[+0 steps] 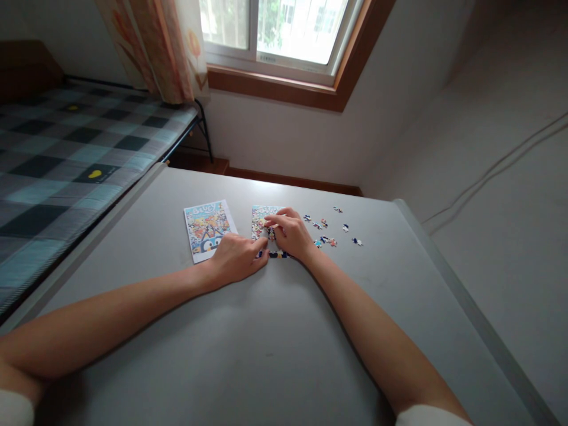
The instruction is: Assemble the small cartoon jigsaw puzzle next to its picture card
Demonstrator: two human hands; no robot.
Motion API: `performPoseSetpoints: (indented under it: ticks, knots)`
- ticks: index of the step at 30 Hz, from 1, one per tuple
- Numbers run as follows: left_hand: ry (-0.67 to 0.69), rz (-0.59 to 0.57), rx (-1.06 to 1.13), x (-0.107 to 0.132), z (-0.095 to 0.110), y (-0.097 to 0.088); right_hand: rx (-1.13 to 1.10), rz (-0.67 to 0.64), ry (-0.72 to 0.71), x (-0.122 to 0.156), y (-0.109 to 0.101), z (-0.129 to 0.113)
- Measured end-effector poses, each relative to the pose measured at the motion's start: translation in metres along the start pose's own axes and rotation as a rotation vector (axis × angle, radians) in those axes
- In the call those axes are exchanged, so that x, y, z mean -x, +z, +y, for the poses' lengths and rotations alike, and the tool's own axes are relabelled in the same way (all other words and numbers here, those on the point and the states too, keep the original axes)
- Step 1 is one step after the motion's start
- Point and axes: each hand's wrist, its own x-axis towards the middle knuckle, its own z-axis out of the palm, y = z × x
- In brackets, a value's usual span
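Note:
A small, partly built jigsaw puzzle [260,218] lies on the grey table [275,331]. My left hand [237,258] rests curled at its lower left edge, fingertips pressed on the puzzle's border. My right hand [290,232] lies over the puzzle's right side, thumb and forefinger pinched on a small puzzle piece [271,226]. A colourful reference picture card [208,228] lies flat just left of my left hand. Several loose puzzle pieces [331,231] are scattered to the right of my right hand.
A bed with a checked blue and black cover [62,165] stands along the table's left edge. A window [284,35] with a wooden frame and a floral curtain [160,47] is at the back. The floor [510,207] lies to the right.

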Motion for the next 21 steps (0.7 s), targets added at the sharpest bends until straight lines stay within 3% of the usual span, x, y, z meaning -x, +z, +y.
performPoseSetpoints:
  ticks: [7, 14, 21]
  knots:
    - [-0.005, -0.012, -0.001, -0.0003, 0.0005, -0.0013, 0.069, -0.054, -0.029, -0.0010, -0.0003, -0.0037]
    - [-0.002, -0.036, 0.027, -0.0011, 0.0001, -0.0030, 0.079, -0.016, -0.068, 0.0010, -0.0003, -0.0063]
    - [0.003, -0.025, 0.022, -0.0005, 0.0005, -0.0035, 0.072, -0.094, -0.062, -0.0003, -0.0007, -0.0092]
